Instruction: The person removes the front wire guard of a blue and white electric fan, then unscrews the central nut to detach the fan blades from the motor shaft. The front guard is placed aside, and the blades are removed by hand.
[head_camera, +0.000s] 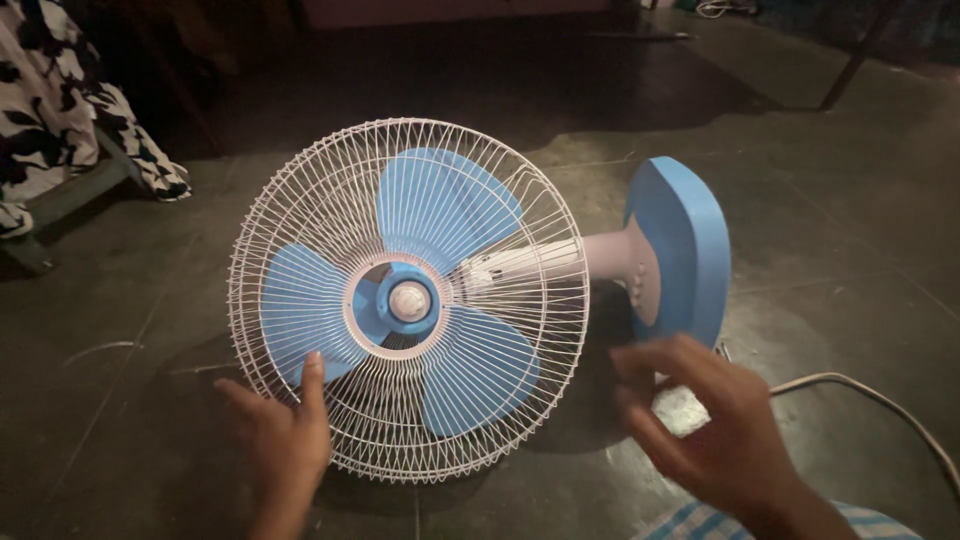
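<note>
A table fan (410, 300) lies tipped over on the dark floor (850, 230), its round white wire guard (300, 205) facing up toward the camera and its three light blue blades (445, 205) showing through the wires. A white hub cap (408, 300) sits at the middle of the blades, ringed by a blue collar. Behind the guard, a white neck (600, 255) runs to the right and joins the blue base (690, 245), which stands on its edge on the floor. A pale cord (880, 400) trails away from the base toward the lower right. The left hand (280, 435) rests at the lower left rim of the guard, thumb spread to the side and one finger laid up against the wires; it is open and grips nothing, only touching the guard. The right hand (705, 420) hovers just in front of the base and the neck, its fingers spread and loosely curled, somewhat blurred, with nothing in it and apart from the fan. A bit of blue checked cloth (700, 522) shows at the bottom edge by the right wrist. At the upper left, a black and white patterned cloth (60, 100) hangs over a low piece of furniture, well apart from the fan.
</note>
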